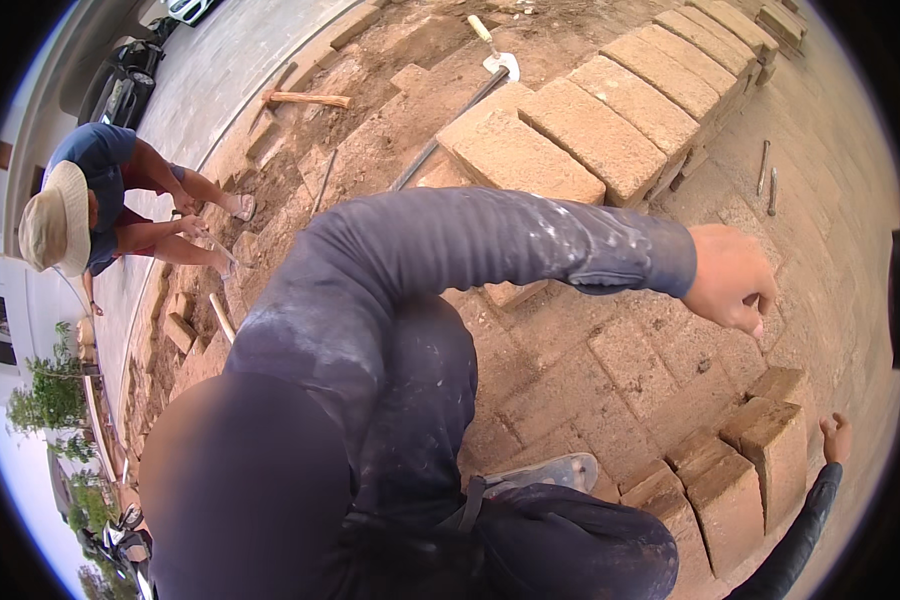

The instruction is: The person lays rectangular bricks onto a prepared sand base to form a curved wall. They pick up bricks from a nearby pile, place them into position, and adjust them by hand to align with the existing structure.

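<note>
My left arm in a dusty dark sleeve reaches over the brick paving (pixel 635 370). The fingers of my left hand (pixel 732 275) are curled together in a pinch, and whatever they may hold is hidden. At the lower right, my right hand (pixel 836 441) is raised beside a short row of upright tan blocks (pixel 727 490). Its fingers look bent together, too small to show anything between them. Dark trousers and a shoe (pixel 545 472) of mine rest by the paving.
A long row of tan blocks (pixel 610 120) stands beyond my left arm. Two metal spikes (pixel 767 185) lie on the ground. Farther off are a trowel (pixel 492 48), a wooden-handled hammer (pixel 305 98) and a dark bar (pixel 455 125). A co-worker (pixel 120 195) bends at the left.
</note>
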A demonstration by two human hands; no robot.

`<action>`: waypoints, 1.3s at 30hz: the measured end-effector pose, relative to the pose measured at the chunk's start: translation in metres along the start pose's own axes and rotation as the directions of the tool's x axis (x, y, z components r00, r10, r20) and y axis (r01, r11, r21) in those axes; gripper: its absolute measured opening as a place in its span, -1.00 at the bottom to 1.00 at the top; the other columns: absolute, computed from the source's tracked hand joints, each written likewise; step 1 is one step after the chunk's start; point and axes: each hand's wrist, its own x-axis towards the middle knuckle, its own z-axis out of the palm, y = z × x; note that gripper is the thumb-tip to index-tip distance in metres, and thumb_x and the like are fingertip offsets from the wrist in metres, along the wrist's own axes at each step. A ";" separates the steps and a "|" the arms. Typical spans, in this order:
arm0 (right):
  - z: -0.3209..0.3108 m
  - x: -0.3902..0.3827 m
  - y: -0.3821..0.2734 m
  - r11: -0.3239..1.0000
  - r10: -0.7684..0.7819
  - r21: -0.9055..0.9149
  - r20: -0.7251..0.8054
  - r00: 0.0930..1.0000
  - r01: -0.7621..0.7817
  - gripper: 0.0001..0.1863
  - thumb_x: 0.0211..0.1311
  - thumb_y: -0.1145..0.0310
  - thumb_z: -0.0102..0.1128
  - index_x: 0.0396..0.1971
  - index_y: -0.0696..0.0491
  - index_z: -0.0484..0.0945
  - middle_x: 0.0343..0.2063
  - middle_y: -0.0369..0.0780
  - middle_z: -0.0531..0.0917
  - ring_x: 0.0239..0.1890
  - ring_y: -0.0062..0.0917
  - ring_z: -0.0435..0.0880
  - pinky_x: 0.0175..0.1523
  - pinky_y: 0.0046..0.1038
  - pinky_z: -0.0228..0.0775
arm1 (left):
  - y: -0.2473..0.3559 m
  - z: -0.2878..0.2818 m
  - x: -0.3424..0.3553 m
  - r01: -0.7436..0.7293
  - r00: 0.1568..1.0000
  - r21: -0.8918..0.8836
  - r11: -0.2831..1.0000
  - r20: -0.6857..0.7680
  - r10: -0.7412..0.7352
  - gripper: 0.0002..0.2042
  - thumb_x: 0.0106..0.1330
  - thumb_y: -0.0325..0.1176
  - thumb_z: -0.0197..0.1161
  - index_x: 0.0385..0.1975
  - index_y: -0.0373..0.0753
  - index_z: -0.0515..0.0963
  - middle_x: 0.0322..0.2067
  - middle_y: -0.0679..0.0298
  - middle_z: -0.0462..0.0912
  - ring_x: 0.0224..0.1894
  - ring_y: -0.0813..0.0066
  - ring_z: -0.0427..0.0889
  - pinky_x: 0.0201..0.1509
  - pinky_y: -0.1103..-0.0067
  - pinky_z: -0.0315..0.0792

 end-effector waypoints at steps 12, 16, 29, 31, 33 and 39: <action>-0.153 -0.074 -0.366 0.884 -0.355 0.205 -0.289 0.889 0.420 -0.52 0.31 0.11 0.25 0.08 0.13 0.57 0.02 -0.11 0.65 0.11 -0.37 0.58 0.27 -0.37 0.29 | -0.106 0.010 -0.490 0.963 0.103 0.268 0.018 -0.307 -0.946 0.38 -0.35 0.27 0.57 0.46 -0.24 -0.16 0.41 -0.14 -0.05 0.46 -0.19 -0.06 0.41 -0.12 -0.05; -0.175 -0.117 -0.451 0.867 -0.446 0.133 -0.223 0.867 0.480 -0.58 0.25 0.16 0.30 0.02 0.09 0.61 -0.09 -0.16 0.68 0.03 -0.38 0.61 0.36 -0.33 0.18 | -0.121 0.035 -0.519 0.983 0.076 0.182 -0.025 -0.526 -0.847 0.31 -0.37 0.05 0.60 0.43 -0.26 -0.11 0.29 -0.11 0.14 0.38 -0.15 0.09 0.35 -0.21 -0.03; -0.179 -0.192 -0.632 0.584 -0.805 0.269 0.068 0.590 0.766 -0.55 0.15 0.11 0.34 -0.06 0.11 0.61 -0.14 -0.08 0.66 0.01 -0.15 0.59 0.48 0.02 -0.11 | -0.093 0.018 -0.529 0.586 -0.075 -0.799 -0.131 0.107 -0.991 -0.14 -0.11 -0.04 0.52 0.17 -0.44 0.33 0.03 0.01 0.53 0.09 0.22 0.55 0.13 0.34 0.47; -0.170 -0.196 -0.653 0.504 -0.861 0.287 0.095 0.500 0.814 -0.54 0.15 0.11 0.34 -0.05 0.12 0.60 -0.18 -0.05 0.65 0.00 -0.12 0.58 0.39 -0.05 0.12 | -0.082 0.007 -0.520 0.293 -0.027 -0.925 -0.242 0.245 -0.969 -0.30 0.04 -0.10 0.46 0.12 -0.42 0.40 -0.08 0.15 0.61 -0.04 0.40 0.64 -0.08 0.45 0.59; -0.160 -0.199 -0.676 0.466 -0.885 0.315 0.185 0.428 0.827 -0.53 0.15 0.11 0.34 -0.04 0.12 0.60 -0.19 -0.04 0.65 -0.04 -0.11 0.59 0.24 -0.11 0.29 | -0.082 0.007 -0.523 0.191 0.039 -0.946 -0.264 0.276 -0.960 -0.34 0.07 -0.10 0.45 0.10 -0.41 0.42 -0.08 0.18 0.62 -0.06 0.41 0.64 -0.09 0.43 0.59; -0.129 -0.209 -0.762 0.353 -0.906 0.403 0.372 0.202 0.844 -0.51 0.14 0.10 0.35 -0.06 0.18 0.60 -0.21 0.05 0.65 -0.11 -0.08 0.63 0.00 -0.16 0.46 | -0.089 0.006 -0.552 0.297 0.085 -0.940 -0.167 0.201 -0.976 -0.35 0.09 -0.15 0.44 0.12 -0.40 0.40 -0.06 0.15 0.59 0.00 0.36 0.58 0.09 0.41 0.47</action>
